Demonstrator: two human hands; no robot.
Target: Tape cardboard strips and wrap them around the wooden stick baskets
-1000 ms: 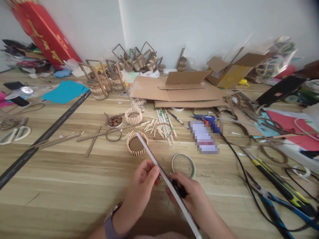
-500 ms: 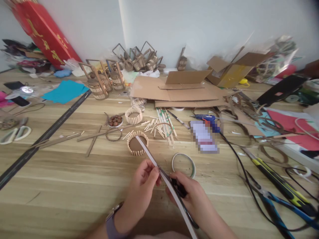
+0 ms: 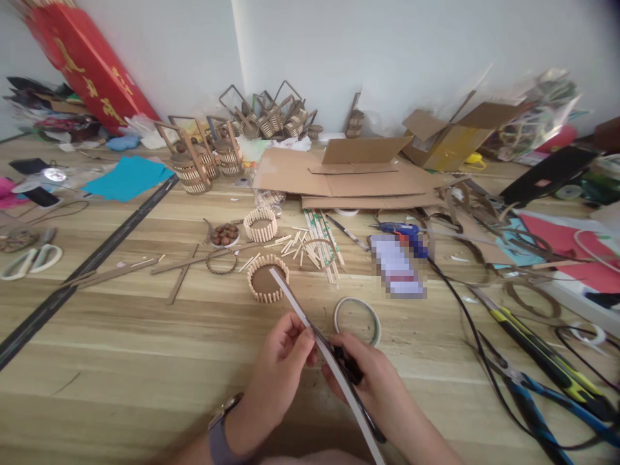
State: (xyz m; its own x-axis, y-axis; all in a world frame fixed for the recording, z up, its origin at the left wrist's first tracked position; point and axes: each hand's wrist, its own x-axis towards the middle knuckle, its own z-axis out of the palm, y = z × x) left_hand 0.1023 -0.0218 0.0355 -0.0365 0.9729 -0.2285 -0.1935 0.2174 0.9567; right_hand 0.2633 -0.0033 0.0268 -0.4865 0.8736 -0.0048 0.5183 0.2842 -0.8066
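My left hand (image 3: 290,352) pinches a long, narrow pale strip (image 3: 349,395) between thumb and fingers. The strip runs from over the near round stick-walled basket (image 3: 268,279) down past my right hand to the bottom edge. My right hand (image 3: 371,374) is closed around a dark tool that looks like black scissors (image 3: 349,367), its narrow dark end lying along the strip beside my left fingertips. Whether its blades are on the strip I cannot tell. A roll of tape (image 3: 357,321) lies just beyond my right hand.
A second stick ring (image 3: 260,225), a bowl of brown beads (image 3: 225,236) and loose sticks lie ahead. Right are a blue glue gun (image 3: 402,231) with its cord, a cutter knife (image 3: 547,361) and pliers (image 3: 520,381). White-handled scissors (image 3: 31,261) lie left; cardboard (image 3: 339,174) behind.
My left hand has shifted slightly right along with the strip, whose far tip has moved a little right and nearer. My right hand stays almost in place.
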